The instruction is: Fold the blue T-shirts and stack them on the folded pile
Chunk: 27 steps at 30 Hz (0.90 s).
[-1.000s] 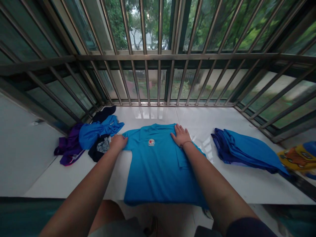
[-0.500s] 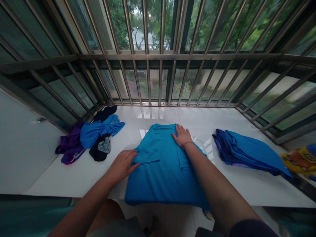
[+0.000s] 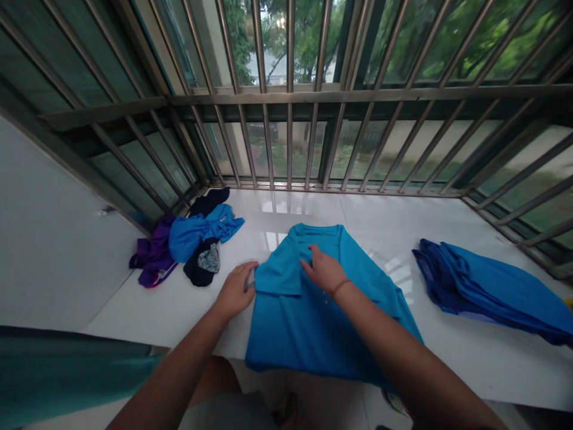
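Observation:
A blue T-shirt (image 3: 286,325) lies on the white ledge, its collar toward the window and its lower part hanging over the front edge. Its left sleeve (image 3: 278,278) is folded inward across the body, while the right side slopes outward. Beside the shirt's left edge is my left hand (image 3: 236,291), thumb and fingers apart, fingertips by the folded sleeve. My right hand (image 3: 326,272) is over the chest just below the collar, index finger and thumb extended, holding nothing. Whether it touches the cloth I cannot tell. My right forearm hides part of the shirt's right half.
Folded blue garments (image 3: 496,292) are stacked on the right of the white ledge (image 3: 380,212). Crumpled blue (image 3: 190,236), purple (image 3: 157,254) and dark clothes (image 3: 197,272) lie at the left. Metal window bars (image 3: 313,95) rise behind the ledge.
My right hand has left the collar's right corner and moved inward over the chest. The shirt's right side now spreads wider. My left hand stays by the left edge; the view has shifted left.

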Available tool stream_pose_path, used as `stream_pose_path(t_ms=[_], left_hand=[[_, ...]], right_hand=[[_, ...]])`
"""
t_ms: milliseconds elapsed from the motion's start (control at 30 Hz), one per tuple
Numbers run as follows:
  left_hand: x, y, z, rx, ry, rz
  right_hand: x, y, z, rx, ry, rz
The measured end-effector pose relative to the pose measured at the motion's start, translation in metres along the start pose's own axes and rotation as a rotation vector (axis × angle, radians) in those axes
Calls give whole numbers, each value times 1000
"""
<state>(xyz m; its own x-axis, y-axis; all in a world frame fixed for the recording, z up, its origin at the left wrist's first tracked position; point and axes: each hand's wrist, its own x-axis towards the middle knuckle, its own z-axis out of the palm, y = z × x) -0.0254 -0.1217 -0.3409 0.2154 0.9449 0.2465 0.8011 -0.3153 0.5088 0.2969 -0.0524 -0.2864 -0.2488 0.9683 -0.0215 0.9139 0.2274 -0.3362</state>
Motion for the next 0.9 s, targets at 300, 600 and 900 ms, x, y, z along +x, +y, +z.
stream_pose_path(t_ms=[300, 600, 900], left_hand=[[5, 10, -3, -17, 34, -17], [4, 5, -3, -48, 31, -18], [7, 7, 3, 3, 71, -5]], right_hand=[[-32, -45, 12, 371, -75, -120], [-58, -62, 27, -159, -28, -348], [-33, -49, 19, 268, 312, -282]])
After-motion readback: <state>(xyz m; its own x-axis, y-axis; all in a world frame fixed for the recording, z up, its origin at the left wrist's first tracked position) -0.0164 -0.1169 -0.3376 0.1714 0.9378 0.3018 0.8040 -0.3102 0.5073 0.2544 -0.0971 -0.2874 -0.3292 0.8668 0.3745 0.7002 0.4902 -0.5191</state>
